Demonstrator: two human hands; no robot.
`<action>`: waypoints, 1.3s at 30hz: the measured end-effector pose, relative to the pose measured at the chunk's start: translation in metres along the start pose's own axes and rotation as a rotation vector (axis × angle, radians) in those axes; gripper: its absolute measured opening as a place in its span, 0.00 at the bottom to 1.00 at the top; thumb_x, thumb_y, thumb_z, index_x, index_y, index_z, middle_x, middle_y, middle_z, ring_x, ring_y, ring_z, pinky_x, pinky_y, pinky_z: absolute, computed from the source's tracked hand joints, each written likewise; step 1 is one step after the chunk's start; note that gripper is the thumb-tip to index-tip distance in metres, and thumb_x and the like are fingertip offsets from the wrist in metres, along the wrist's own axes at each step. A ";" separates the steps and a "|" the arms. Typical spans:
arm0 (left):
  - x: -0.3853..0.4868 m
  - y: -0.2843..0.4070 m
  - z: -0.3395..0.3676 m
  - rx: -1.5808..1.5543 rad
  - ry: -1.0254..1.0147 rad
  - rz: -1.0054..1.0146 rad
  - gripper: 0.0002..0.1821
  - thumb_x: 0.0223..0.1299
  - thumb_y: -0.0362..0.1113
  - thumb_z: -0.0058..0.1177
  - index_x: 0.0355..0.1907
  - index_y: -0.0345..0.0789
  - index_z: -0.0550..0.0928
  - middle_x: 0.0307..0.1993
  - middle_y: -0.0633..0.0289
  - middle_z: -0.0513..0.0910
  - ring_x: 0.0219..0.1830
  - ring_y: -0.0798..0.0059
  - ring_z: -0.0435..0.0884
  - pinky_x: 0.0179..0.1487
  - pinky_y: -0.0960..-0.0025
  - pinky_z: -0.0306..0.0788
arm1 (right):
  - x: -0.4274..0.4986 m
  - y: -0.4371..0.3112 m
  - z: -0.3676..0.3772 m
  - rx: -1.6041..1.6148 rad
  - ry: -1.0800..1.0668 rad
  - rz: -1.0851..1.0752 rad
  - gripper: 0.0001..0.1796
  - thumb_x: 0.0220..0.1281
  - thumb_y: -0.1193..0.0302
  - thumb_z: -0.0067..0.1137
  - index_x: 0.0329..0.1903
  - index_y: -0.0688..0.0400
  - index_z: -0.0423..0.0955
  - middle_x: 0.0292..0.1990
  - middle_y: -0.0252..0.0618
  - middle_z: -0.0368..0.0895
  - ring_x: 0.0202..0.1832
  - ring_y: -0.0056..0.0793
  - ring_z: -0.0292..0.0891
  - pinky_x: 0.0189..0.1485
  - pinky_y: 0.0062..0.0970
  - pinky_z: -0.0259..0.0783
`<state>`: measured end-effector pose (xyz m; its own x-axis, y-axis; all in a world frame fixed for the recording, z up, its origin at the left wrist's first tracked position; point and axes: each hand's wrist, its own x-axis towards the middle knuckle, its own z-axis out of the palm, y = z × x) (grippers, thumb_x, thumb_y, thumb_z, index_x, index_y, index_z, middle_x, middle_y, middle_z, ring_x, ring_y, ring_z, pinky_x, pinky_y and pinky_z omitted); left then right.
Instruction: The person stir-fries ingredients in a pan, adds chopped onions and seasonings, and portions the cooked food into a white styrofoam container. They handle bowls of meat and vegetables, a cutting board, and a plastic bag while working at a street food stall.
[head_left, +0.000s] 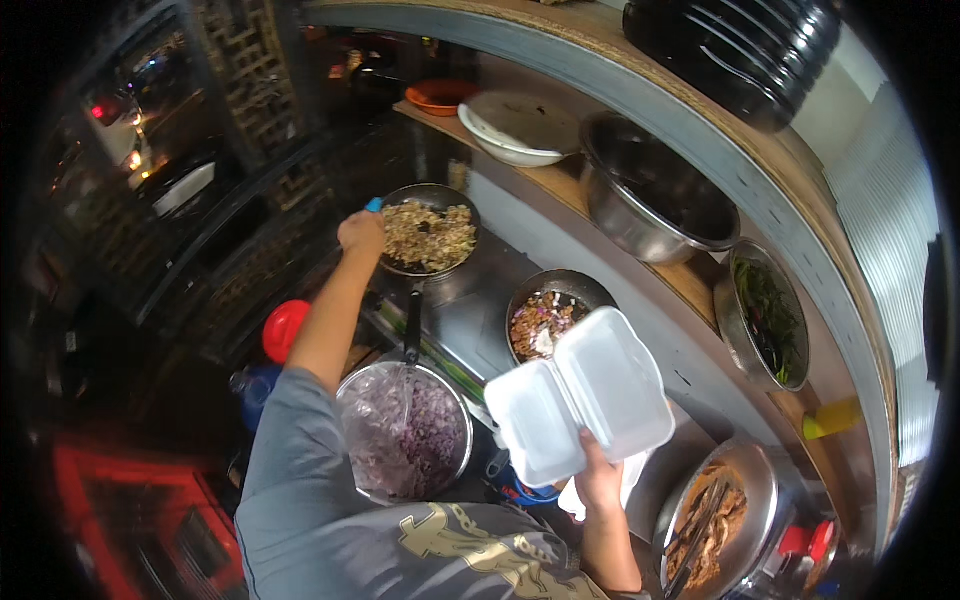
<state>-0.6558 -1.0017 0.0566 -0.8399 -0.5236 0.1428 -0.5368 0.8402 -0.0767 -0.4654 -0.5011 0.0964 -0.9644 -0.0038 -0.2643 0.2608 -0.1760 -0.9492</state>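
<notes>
My left hand (362, 234) is closed at the left rim of the far frying pan (431, 229), around something with a blue end (374, 204); the rest of that thing is hidden. Browned chopped food fills this pan, and its black handle points towards me. In my right hand (600, 476) is an open white foam clamshell box (577, 397), thumb on its inner edge and nothing inside. The box partly covers a second frying pan (517, 319) of chopped meat, purple onion and a white dollop.
A metal bowl (468, 442) of chopped purple onion, partly under a clear plastic bag (375, 431), stands before me. At right is a basin (761, 517) of sauced meat with tongs (701, 525). A shelf bears a steel pot (652, 225) and a colander (731, 337) of green leaves.
</notes>
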 end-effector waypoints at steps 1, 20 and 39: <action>0.024 0.004 0.020 -0.012 -0.056 0.008 0.14 0.66 0.38 0.48 0.44 0.39 0.88 0.43 0.51 0.87 0.48 0.55 0.87 0.49 0.55 0.81 | 0.013 0.000 0.021 -0.082 -0.026 -0.071 0.24 0.68 0.71 0.60 0.62 0.69 0.68 0.56 0.46 0.77 0.58 0.35 0.71 0.63 0.32 0.66; 0.020 -0.027 0.001 -0.949 -0.173 0.007 0.12 0.61 0.36 0.49 0.32 0.30 0.82 0.25 0.49 0.84 0.30 0.59 0.84 0.37 0.56 0.75 | 0.241 0.082 0.277 0.507 -0.177 0.181 0.21 0.77 0.71 0.43 0.68 0.60 0.59 0.63 0.47 0.70 0.60 0.46 0.73 0.58 0.53 0.74; 0.051 0.041 0.077 -0.752 -0.313 -0.044 0.18 0.52 0.35 0.48 0.40 0.27 0.85 0.46 0.33 0.80 0.55 0.38 0.78 0.59 0.49 0.71 | 0.195 0.052 0.248 0.527 0.003 0.078 0.19 0.78 0.73 0.41 0.67 0.63 0.62 0.60 0.46 0.73 0.59 0.40 0.74 0.59 0.41 0.74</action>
<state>-0.7267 -1.0044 -0.0157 -0.8622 -0.4803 -0.1606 -0.4663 0.6292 0.6218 -0.6504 -0.7550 0.0376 -0.9428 -0.0337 -0.3316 0.2737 -0.6462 -0.7124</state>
